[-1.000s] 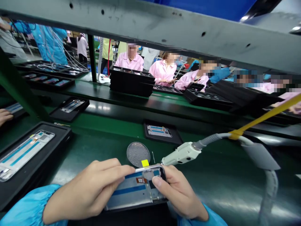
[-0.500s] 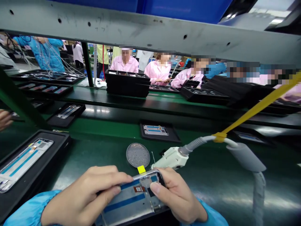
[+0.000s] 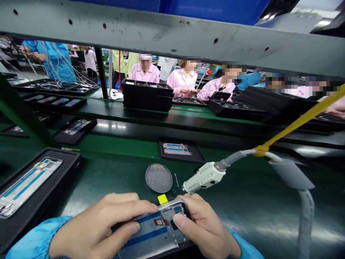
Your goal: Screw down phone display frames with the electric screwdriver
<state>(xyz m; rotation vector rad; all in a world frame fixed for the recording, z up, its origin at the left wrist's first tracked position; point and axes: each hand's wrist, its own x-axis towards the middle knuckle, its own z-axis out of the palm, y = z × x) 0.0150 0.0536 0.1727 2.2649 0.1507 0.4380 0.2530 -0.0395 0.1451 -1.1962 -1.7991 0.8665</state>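
Note:
Low in the head view, a silver phone frame (image 3: 151, 239) with blue adhesive strips and a small brown flex connector is held tilted between both hands. My left hand (image 3: 105, 223) grips its left part, index finger along the upper edge and thumb on the inner face. My right hand (image 3: 206, 225) wraps the right end, its thumb pressing near the dark patch inside. A yellow tab (image 3: 162, 199) sticks up from the top edge. Just beyond lie a round dotted grey dish (image 3: 159, 178) and a pale nozzle-like tool (image 3: 203, 178) on a hose. The frame's underside is hidden.
At left, a black foam tray (image 3: 71, 160) carries another phone frame (image 3: 32, 187). A further tray (image 3: 198, 153) with a frame sits on the green bench (image 3: 121, 169). A grey beam (image 3: 151, 32) crosses above. Co-workers in pink (image 3: 144, 73) sit beyond stacked black trays (image 3: 148, 97).
The pale tool and its hose have swung right, away from my right hand. Both hands keep their grip on the phone frame. The co-worker's hand at far left has left the view.

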